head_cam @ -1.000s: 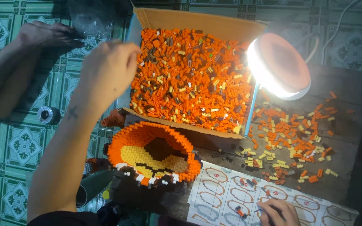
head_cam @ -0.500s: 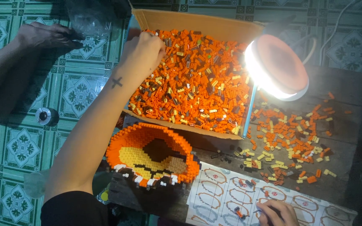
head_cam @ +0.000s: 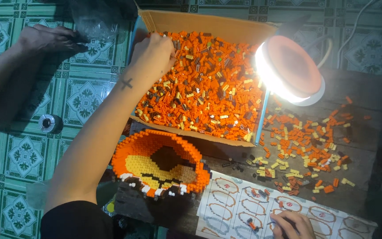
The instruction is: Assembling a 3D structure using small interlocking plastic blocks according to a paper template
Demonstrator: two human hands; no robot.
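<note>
Two hands work over a dark tabletop (head_cam: pixel 368 93) seen from above. The left hand (head_cam: pixel 153 53) reaches into a cardboard box (head_cam: pixel 208 22) heaped with small orange, brown and cream bricks (head_cam: pixel 204 88), fingers curled down among the bricks at the box's far corner; whether its grip pinches one cannot be told. The right hand (head_cam: pixel 290 223) rests low on an instruction sheet (head_cam: pixel 244 206), fingertips pinched on a thin dark tool. A half-built orange and yellow brick model (head_cam: pixel 160 163) sits just below the box. Loose bricks (head_cam: pixel 306 146) lie scattered under a glowing round lamp (head_cam: pixel 290 71). Another person's hand (head_cam: pixel 51 40) holds a clear bag (head_cam: pixel 93 20) over the green tiled floor (head_cam: pixel 18 155).
</note>
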